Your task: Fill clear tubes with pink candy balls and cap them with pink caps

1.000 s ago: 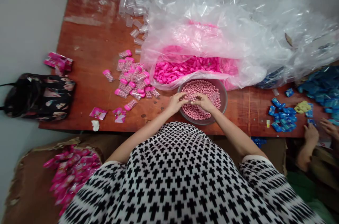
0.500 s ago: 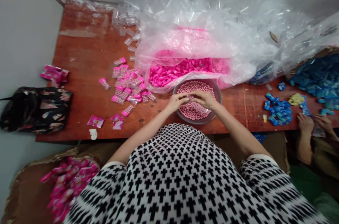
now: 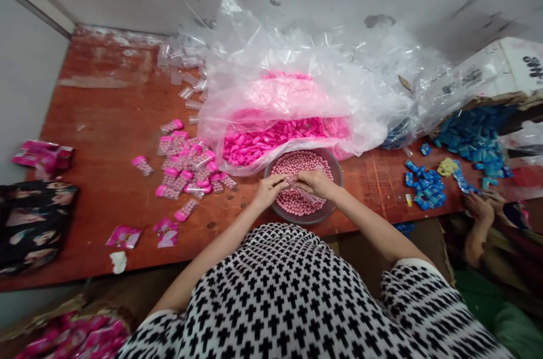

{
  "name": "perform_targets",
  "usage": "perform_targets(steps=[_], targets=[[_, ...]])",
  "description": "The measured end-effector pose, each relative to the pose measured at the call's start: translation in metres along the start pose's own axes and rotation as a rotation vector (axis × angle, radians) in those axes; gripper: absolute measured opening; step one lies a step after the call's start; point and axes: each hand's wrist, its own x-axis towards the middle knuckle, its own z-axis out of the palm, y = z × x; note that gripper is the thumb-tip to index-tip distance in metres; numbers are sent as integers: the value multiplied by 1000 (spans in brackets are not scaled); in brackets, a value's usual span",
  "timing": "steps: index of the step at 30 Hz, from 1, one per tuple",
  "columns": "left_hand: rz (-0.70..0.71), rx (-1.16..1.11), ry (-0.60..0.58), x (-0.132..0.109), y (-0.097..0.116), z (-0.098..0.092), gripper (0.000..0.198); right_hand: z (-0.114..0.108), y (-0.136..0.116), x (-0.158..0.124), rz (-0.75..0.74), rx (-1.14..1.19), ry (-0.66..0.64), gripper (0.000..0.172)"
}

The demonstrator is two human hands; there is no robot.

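A round bowl (image 3: 328, 209) full of small pink candy balls (image 3: 303, 164) stands at the near edge of the reddish wooden table (image 3: 110, 116). Both of my hands are over it, fingertips meeting above the candies. My left hand (image 3: 270, 189) is curled in a pinch at the bowl's left side. My right hand (image 3: 314, 182) is curled toward it from the right. Something small sits between the fingers; I cannot make it out. Left of the bowl lies a heap of filled clear tubes with pink caps (image 3: 186, 164).
A big clear plastic bag (image 3: 297, 65) holds loose pink caps (image 3: 271, 138) behind the bowl. Empty clear tubes (image 3: 186, 79) lie at the back. Pink sachets (image 3: 165, 232) and a dark bag (image 3: 31, 226) sit left. Another person's hands (image 3: 481, 206) work among blue pieces (image 3: 424, 186) on the right.
The camera has tilted up, so table and bowl sit lower in view. My hands stay joined over the bowl, fingers shifting slightly.
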Motion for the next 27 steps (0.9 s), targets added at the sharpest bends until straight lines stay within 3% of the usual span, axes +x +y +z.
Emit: perform_targets(steps=[3, 5, 10, 11, 16, 19, 23, 27], targets=[[93, 67, -68, 3, 2, -7, 25, -12, -1, 6, -38, -116, -182, 25], [124, 91, -75, 6, 4, -12, 24, -26, 8, 13, -2, -178, -235, 28], [31, 43, 28, 13, 8, -16, 26, -74, 65, 54, 241, -412, 17, 34], [7, 5, 37, 15, 9, -15, 27, -80, 78, 65, 264, -553, 23, 34], [-95, -108, 7, 27, 7, -10, 30, -86, 120, 110, 261, -874, -257, 35], [-154, -241, 43, 34, 3, -9, 36, -87, 125, 116, 280, -899, -305, 33], [-261, -500, 46, 37, 4, -6, 50, -97, 114, 98, 390, -819, -102, 32], [-329, -660, 39, 36, 14, -1, 55, -89, 80, 63, 350, -377, 181, 35]])
